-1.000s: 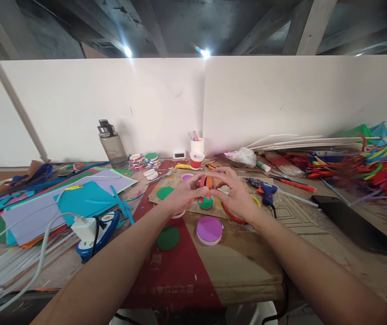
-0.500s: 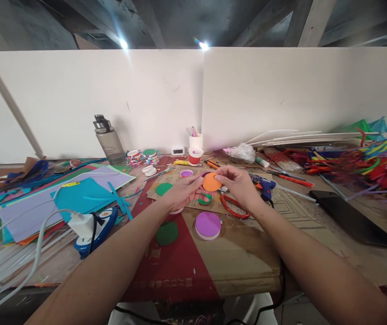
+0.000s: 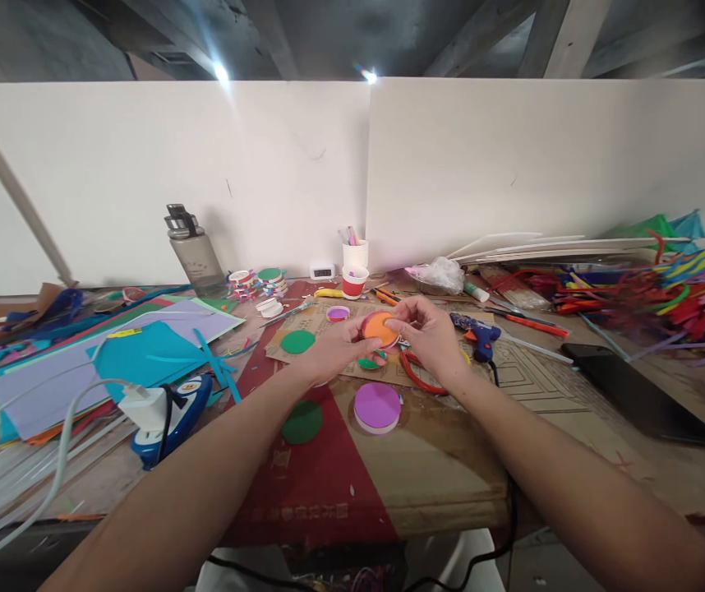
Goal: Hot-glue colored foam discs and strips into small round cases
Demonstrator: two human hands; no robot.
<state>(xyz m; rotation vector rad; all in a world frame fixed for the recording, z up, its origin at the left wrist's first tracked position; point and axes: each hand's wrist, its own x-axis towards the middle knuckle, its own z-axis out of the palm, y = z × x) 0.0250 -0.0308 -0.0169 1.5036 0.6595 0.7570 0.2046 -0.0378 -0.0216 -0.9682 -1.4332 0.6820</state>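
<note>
Orange-topped disc (image 3: 380, 327) pinched btwn L hand (image 3: 338, 349) & R hand (image 3: 431, 330), held over cluttered bench (image 3: 694, 485).
L thumb & fingers clamp disc's left edge, R fingers its right. Nearer the wearer: purple-topped disc (image 3: 377, 404), w/ dark green circle (image 3: 301, 422) to its left on red. Blue glue gun (image 3: 483, 340) just right of R hand; red-banded cup (image 3: 354, 284) stands beyond.
</note>
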